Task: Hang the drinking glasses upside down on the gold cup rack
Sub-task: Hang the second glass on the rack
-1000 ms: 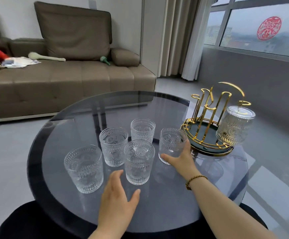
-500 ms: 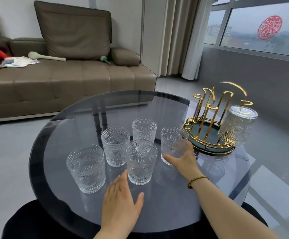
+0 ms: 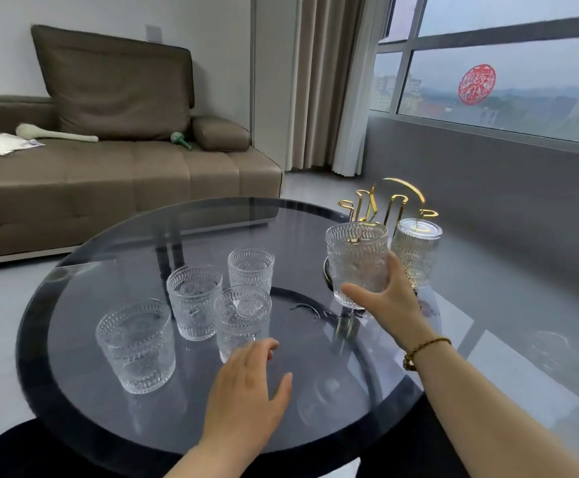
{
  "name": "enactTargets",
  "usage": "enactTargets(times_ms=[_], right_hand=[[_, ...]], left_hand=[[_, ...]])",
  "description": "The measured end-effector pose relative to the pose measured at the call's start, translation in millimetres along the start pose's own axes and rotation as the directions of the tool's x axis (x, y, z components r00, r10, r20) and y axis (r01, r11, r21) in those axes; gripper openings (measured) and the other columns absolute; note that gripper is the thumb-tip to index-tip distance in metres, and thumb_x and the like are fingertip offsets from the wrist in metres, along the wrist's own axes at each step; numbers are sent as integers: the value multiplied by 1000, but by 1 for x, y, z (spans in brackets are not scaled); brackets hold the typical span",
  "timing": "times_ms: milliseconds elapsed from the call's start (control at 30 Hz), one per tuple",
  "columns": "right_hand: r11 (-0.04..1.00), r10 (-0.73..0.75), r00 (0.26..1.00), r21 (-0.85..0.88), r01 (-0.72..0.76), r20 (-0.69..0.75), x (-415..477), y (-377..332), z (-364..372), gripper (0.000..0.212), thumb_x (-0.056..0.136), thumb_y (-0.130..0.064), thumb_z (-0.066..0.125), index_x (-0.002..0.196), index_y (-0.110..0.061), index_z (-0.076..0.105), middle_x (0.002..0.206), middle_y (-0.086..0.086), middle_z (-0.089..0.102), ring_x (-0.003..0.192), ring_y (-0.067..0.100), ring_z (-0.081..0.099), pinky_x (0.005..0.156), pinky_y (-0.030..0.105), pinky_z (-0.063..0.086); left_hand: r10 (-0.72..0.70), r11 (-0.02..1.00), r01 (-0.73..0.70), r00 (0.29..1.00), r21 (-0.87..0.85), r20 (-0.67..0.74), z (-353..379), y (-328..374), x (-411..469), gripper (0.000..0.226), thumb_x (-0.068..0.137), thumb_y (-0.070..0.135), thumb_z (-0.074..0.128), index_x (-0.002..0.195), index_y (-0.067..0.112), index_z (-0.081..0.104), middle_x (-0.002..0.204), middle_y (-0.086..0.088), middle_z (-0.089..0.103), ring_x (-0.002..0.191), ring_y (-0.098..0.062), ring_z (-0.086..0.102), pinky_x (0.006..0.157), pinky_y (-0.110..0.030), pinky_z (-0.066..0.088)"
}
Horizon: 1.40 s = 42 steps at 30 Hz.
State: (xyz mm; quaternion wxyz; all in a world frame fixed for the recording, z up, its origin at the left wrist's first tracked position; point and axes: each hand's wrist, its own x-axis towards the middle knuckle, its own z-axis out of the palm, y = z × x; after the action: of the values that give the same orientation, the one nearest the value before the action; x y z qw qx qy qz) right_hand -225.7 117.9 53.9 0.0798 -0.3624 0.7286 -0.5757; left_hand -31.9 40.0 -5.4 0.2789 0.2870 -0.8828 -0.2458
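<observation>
My right hand (image 3: 386,298) grips an embossed clear drinking glass (image 3: 356,260), upright and lifted off the table, in front of the gold cup rack (image 3: 384,205). One glass (image 3: 416,251) hangs upside down on the rack's right side. Several more glasses stand upright on the round dark glass table (image 3: 108,426): the nearest (image 3: 134,345) at the left, one (image 3: 194,301) behind it, one (image 3: 251,269) further back, and one (image 3: 242,317) in the middle. My left hand (image 3: 246,395) hovers open, fingers spread, just in front of the middle glass.
A brown sofa (image 3: 108,174) with a cushion and small items stands behind the table at the left. Curtains (image 3: 329,84) and a large window (image 3: 505,74) are at the right. The rack stands near the table's far right edge.
My right hand has closed on the rightmost glass and lifted it up and right toward the rack. My left hand has edged forward toward the middle glass. The view has swung to the right.
</observation>
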Motion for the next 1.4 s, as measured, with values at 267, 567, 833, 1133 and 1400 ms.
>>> enactTargets(times_ms=[267, 567, 833, 1133, 1400], right_hand=[[999, -32, 991, 15, 34, -131, 8, -23, -93, 57, 58, -28, 75, 103, -31, 41, 103, -5, 56, 93, 10, 58, 79, 25, 48], [994, 107, 969, 21, -105, -224, 73, -35, -181, 70, 51, -35, 73, 110, -22, 38, 96, -2, 51, 80, 18, 62, 60, 31, 54], [923, 107, 940, -319, -215, -324, 133, -37, -205, 67, 62, -34, 74, 114, -18, 35, 101, 0, 40, 83, 19, 49, 63, 29, 44], [726, 130, 981, -660, -193, -145, 173, -48, -208, 70, 60, -35, 75, 110, -18, 28, 106, 2, 39, 94, 21, 40, 77, 30, 32], [687, 104, 994, -725, -45, 37, 182, -34, -185, 74, 62, -31, 75, 123, -21, 36, 132, 10, 41, 108, 21, 42, 85, 27, 30]], left_hand=[[256, 966, -255, 966, -44, 28, 34, 72, 70, 33, 87, 22, 52, 120, 20, 47, 127, 3, 52, 117, -14, 45, 91, -22, 29], [366, 910, -389, 916, 144, 166, 43, 125, 199, 47, 94, 19, 37, 138, 16, 22, 150, -2, 24, 137, -18, 20, 113, -36, 18], [299, 882, -395, 890, 256, 345, 66, 112, 217, 49, 97, 29, 30, 141, 19, 11, 154, 1, 15, 140, -14, 12, 115, -31, 10], [297, 866, -410, 881, 285, 368, 63, 109, 221, 50, 96, 30, 32, 141, 23, 10, 154, 4, 12, 138, -15, 20, 116, -34, 9], [298, 870, -407, 884, 279, 361, 63, 107, 219, 53, 96, 30, 33, 141, 26, 6, 154, 6, 10, 138, -14, 20, 116, -34, 10]])
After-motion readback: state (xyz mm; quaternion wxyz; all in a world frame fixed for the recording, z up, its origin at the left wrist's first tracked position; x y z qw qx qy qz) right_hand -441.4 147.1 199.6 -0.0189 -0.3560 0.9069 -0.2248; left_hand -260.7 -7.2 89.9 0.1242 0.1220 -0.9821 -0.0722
